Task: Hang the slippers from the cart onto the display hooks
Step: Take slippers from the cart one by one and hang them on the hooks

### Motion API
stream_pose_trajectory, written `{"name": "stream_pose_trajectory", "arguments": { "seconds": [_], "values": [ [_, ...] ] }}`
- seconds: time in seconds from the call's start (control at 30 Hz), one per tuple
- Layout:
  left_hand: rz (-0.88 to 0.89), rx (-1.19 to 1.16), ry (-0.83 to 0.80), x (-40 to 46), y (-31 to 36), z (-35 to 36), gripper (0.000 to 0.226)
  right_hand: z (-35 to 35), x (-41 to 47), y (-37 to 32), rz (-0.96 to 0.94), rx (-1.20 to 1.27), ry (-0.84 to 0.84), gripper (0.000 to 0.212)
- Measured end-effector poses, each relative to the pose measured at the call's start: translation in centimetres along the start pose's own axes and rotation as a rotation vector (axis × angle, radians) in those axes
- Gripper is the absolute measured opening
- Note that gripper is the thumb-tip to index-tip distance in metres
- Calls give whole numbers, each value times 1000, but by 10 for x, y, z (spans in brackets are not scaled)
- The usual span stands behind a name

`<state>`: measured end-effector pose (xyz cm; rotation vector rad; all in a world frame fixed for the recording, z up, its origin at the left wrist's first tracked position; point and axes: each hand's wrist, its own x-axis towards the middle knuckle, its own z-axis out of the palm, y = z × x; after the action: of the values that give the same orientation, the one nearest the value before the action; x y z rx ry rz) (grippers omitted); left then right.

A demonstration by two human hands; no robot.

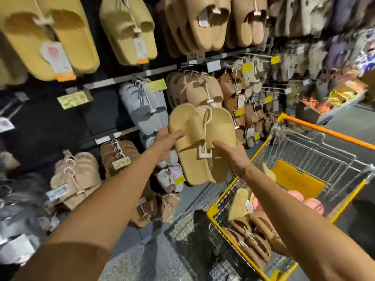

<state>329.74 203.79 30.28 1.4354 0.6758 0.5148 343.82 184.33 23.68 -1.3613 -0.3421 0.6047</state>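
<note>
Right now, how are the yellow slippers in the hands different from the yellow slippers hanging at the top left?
The held yellow pair is gripped by the left hand and right hand, off any hook; the top-left yellow pair hangs on the display. The held pair looks smooth, the hanging pair fuzzier. The hanging pair shows a paper tag; none shows on the held pair. Both are yellow open-toe slippers joined by a pale hanger.

This is a shop that sells slippers. Lots of slippers (129,31) hang in rows on a big wall, with yellow price tags (156,85) beside them. A yellow shopping cart (316,151) stands on the floor with more slippers inside.
</note>
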Motion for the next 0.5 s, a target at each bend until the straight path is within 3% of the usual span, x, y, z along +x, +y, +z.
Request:
{"name": "stream_pose_trajectory", "arguments": {
  "seconds": [0.13,0.27,0.4,0.5],
  "values": [
    [65,-8,-15,-3,48,-29,18,44,9,-49,-122,8,-66,96],
    [154,118,17,3,97,-52,47,79,29,-94,-185,-22,-124,87],
    [226,163,119,9,153,-63,89,119,59,-141,-247,-40,-141,93],
    [208,187,122,18,188,-69,107,146,79,-173,-304,-31,-159,97]
  ]
}}
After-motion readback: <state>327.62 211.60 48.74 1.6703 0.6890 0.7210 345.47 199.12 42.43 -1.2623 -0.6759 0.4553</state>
